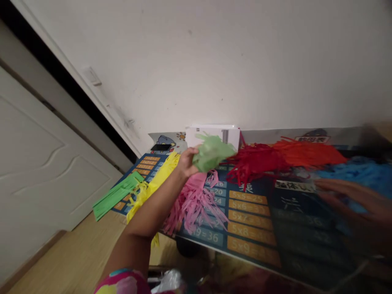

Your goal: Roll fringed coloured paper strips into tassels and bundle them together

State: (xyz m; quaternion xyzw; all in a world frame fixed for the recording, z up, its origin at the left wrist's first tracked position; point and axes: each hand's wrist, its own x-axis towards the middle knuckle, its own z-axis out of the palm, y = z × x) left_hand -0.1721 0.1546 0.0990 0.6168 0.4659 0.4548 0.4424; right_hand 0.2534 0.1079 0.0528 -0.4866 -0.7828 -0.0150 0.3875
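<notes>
My left hand is closed on a light green crumpled sheet, which looks like thin plastic or tissue; blur hides its exact kind. Below that hand lies pink fringed paper, with yellow fringed paper beside it, partly behind my forearm. At the right, my right hand is smeared by motion near the blue shredded paper. A bit of blue shows between its fingers, but whether it is held is unclear.
Red fringed paper and orange fringed paper lie along the back of the table, which has a times-table cover. Green strips hang over its left edge. A phone and a white box are by the wall.
</notes>
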